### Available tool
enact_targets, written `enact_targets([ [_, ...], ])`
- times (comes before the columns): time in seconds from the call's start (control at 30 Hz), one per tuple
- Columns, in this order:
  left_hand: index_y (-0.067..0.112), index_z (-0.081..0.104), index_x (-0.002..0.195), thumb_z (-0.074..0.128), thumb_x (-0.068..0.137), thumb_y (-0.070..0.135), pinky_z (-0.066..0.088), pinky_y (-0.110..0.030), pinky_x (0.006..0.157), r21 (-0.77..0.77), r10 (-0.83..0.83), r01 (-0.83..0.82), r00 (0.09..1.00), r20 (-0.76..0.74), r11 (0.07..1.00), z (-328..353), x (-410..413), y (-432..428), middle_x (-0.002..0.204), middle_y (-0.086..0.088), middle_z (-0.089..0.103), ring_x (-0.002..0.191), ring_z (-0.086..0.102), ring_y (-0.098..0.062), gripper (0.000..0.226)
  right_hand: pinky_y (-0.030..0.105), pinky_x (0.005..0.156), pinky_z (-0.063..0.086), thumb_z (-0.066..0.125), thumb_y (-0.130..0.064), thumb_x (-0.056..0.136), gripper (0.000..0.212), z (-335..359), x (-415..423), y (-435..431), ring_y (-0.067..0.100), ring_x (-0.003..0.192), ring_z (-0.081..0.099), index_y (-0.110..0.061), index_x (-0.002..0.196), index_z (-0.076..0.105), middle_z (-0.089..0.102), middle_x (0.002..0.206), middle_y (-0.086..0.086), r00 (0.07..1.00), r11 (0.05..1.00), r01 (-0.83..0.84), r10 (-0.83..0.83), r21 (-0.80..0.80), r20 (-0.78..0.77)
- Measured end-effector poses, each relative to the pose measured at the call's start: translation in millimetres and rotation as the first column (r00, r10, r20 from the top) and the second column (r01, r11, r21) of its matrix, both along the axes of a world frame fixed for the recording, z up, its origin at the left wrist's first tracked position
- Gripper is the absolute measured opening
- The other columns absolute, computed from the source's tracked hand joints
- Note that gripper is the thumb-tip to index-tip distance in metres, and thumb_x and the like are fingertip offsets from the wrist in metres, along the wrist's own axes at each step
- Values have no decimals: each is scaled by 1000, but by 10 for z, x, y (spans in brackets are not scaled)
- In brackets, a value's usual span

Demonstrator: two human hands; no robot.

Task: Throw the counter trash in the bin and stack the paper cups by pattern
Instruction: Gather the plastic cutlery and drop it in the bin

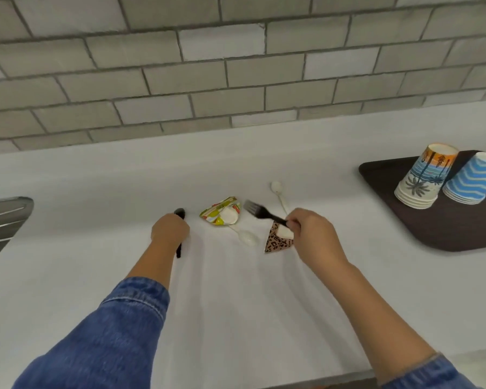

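My left hand (170, 230) is closed around a black plastic spoon (179, 213) on the white counter (96, 178); its bowl pokes out above my fingers and its handle below. My right hand (309, 233) grips a black plastic fork (257, 209) by the handle, tines pointing up-left, lifted off the counter. Between the hands lies a crushed fruit-pattern paper cup (222, 211). A crushed leopard-pattern cup (277, 240) lies just under my right hand. Two white plastic spoons (247, 237) (277, 189) lie near them.
A dark brown tray (432, 228) at the right holds upside-down cup stacks: a palm-tree pattern stack (424, 175) and a blue zigzag stack (473, 178), plus another stack cut off at the edge. A metal sink edge (3, 220) is at the left. A tiled wall runs behind.
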State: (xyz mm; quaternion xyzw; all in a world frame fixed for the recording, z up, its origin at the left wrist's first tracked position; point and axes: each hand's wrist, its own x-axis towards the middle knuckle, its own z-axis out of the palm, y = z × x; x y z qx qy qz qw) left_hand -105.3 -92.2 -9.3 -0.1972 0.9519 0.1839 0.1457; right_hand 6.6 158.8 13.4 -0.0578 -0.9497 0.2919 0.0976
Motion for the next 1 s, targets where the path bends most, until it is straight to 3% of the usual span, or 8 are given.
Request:
enact_targets([
  [0.13,9,41,138,46,91,6,48,-32,68,-221,-142,136,990,-12,966,-70,25,-10,114,-14,63,99,64,-29,48,28,67,35,37,-9,96,22,-26,-562,132,31,91,57,-4,112,52,59,102,13,995,994,69,-62,-89,83],
  [0.23,13,39,141,46,90,4,47,-28,70,-325,-147,130,989,-30,937,-206,66,30,121,-10,60,107,61,-25,52,32,69,38,37,-49,97,51,-174,-935,190,33,97,58,-3,114,48,60,110,18,965,987,158,-147,-37,218],
  [0.3,14,35,144,45,91,3,45,-27,72,-302,-81,62,995,-52,951,-257,85,30,119,-10,61,106,61,-23,55,31,70,40,49,-60,88,64,-262,-1094,214,31,103,58,-4,119,48,60,114,14,935,986,156,-166,59,314],
  [0.47,2,40,128,40,94,1,49,-31,81,-348,-179,101,963,-200,932,-169,222,86,121,-16,47,100,62,-27,34,28,68,40,54,-41,92,44,-375,-1326,246,28,103,60,-3,114,55,63,113,13,898,987,91,-140,134,417],
  [0.57,1,47,117,36,92,-3,43,-41,76,-180,-334,284,858,-391,942,-49,275,251,114,-19,45,91,58,-39,27,27,56,38,45,-29,97,34,-407,-1379,247,27,90,58,0,111,58,60,88,8,899,989,86,-127,117,418],
  [0.73,8,51,122,43,89,8,46,-38,83,-130,-751,755,587,-303,643,-68,269,496,117,-8,43,98,53,-28,34,29,53,34,36,-26,100,32,-352,-1335,350,30,79,55,0,105,54,62,102,18,966,986,166,-166,16,196],
  [0.87,12,50,130,48,93,14,46,-33,80,-199,-859,839,469,-205,506,-180,95,503,118,-6,41,98,53,-24,37,28,48,29,39,-28,100,29,-171,-1140,445,26,71,50,-3,105,53,57,82,10,986,975,164,-160,-153,35],
  [1.0,12,57,118,49,97,25,47,-38,77,-333,-903,840,409,-128,428,-212,-94,567,114,-6,43,97,54,-26,26,28,51,32,40,-29,100,23,-62,-945,473,23,70,50,-11,100,54,53,73,0,993,956,117,-122,-269,0],
])
